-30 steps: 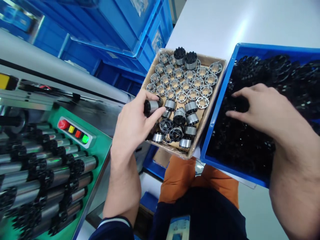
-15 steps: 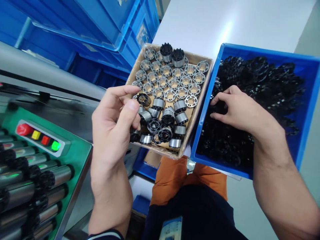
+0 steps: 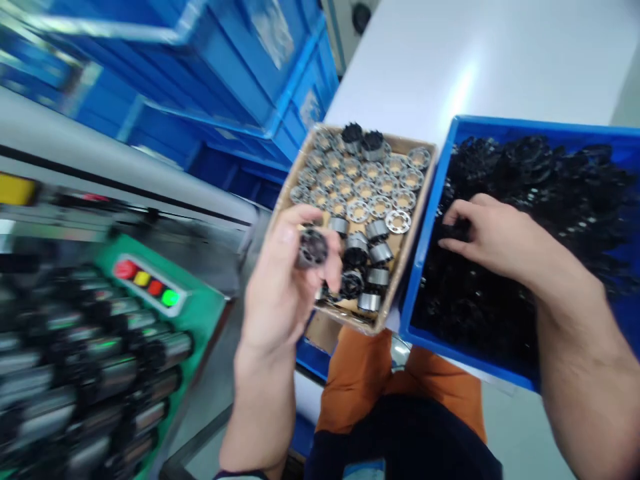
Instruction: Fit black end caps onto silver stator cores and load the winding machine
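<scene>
My left hand (image 3: 280, 280) is closed round a small cylinder (image 3: 313, 247) with a black slotted end, above the near left part of a cardboard tray (image 3: 286, 190). In the tray stand rows of silver rings (image 3: 371, 171), with several black-and-silver cylinders (image 3: 357, 249) lying in its near part. My right hand (image 3: 493, 230) is inside a blue bin (image 3: 425, 250) at the right, among many black plastic parts (image 3: 530, 167). Its thumb and fingers are curled round something dark that I cannot make out.
Large blue crates (image 3: 240, 87) stand at the upper left. A green machine panel (image 3: 200, 313) with coloured buttons is at the left, beside rows of metal cylinders (image 3: 115, 380). The white table (image 3: 400, 73) extends behind the tray.
My left hand now holds a cylinder, where before its thumb and fingers showed nothing between them. The view has shifted, with tray and bin lower and further right. My right hand remains in the bin.
</scene>
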`<state>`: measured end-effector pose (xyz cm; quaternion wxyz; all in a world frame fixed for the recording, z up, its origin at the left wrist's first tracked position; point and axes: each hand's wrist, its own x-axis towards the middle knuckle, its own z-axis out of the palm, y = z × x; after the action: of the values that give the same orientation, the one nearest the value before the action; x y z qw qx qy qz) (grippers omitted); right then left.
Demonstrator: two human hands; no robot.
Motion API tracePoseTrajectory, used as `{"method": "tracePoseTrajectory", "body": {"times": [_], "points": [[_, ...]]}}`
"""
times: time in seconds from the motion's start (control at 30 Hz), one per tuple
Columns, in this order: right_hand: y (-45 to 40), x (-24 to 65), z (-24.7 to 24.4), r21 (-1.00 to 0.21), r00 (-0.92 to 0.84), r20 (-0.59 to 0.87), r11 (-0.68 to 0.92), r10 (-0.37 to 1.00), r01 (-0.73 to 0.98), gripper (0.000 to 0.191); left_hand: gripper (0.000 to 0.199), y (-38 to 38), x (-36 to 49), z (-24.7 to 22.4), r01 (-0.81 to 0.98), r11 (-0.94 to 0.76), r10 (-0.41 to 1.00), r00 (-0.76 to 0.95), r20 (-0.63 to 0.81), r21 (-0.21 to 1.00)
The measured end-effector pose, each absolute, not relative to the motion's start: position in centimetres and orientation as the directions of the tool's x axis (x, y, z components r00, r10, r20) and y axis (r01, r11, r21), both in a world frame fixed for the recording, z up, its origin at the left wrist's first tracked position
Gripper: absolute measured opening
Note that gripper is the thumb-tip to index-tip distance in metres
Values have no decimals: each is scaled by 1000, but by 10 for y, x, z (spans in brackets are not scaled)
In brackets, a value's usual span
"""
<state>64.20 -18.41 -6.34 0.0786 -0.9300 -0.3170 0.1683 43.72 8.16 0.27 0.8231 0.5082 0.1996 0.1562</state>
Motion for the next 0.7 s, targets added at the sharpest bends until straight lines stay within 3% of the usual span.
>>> {"method": "tracePoseTrajectory", "body": {"times": [0.1,0.17,0.3,0.4,0.5,0.57,0.7], "points": [[-183,647,-59,-272,823,-208,-840,528,470,14,66,78,435,1,23,468,337,919,-203,883],[-180,650,-51,-330,843,-249,-860,477,389,10,86,77,434,-1,63,439,296,932,-211,896],[-177,645,-31,-578,878,-243,-788,413,211,35,94,71,437,1,33,370,330,929,-164,929],[-171,627,-21,-817,852,-132,-542,507,197,42,81,63,440,3,-39,363,361,927,-102,931],[-156,601,-13,-991,743,-8,-104,669,83,34,62,52,439,0,-13,335,334,936,-106,942],[-143,587,-11,-987,630,86,150,772,-50,30,55,45,438,-5,39,271,320,939,-128,962],[-127,575,-20,-956,590,151,269,793,-118,35,67,34,442,-17,40,166,305,948,-90,985]]}}
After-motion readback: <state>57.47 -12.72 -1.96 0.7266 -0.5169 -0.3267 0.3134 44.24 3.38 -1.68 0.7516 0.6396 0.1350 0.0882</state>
